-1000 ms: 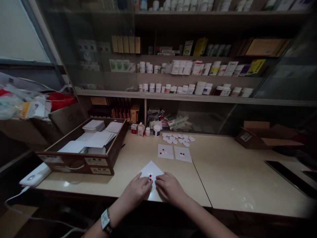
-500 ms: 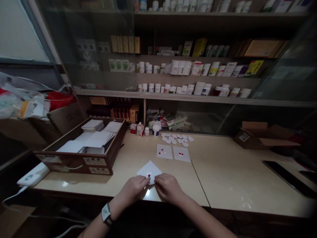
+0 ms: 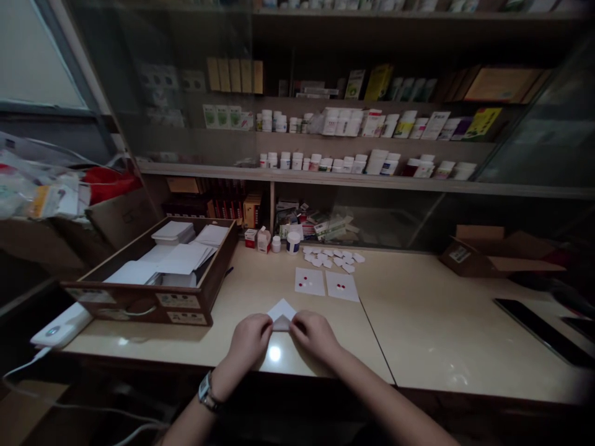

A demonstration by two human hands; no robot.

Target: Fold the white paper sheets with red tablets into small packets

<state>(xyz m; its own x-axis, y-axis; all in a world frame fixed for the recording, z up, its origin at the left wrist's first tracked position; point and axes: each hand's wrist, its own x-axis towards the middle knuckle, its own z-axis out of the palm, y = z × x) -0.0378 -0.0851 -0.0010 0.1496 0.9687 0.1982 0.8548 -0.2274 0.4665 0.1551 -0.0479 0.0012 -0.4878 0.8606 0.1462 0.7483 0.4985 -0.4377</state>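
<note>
My left hand (image 3: 252, 336) and my right hand (image 3: 316, 334) pinch the two sides of a small white paper sheet (image 3: 282, 308) near the table's front. Its lower corner is folded up over the middle, so the pills inside are hidden. Just beyond lie two flat paper squares: the left square (image 3: 303, 273) bears a few red and white pills (image 3: 305, 278), and the right square (image 3: 348, 291) carries red and white pills (image 3: 343, 287) too. Several small folded white packets (image 3: 337, 253) are spread behind them.
A wooden drawer (image 3: 223, 263) of white paper stacks stands at left, beside a white device (image 3: 60, 328) with a cable. Small bottles (image 3: 293, 242) and boxes line the back. An open cardboard box (image 3: 469, 257) and a phone (image 3: 542, 331) are at right. Medicine shelves (image 3: 372, 178) rise behind.
The paper's near corner has been folded up over the red and white pills, covering them. Both hands have moved slightly away from me, still gripping the sheet's sides.
</note>
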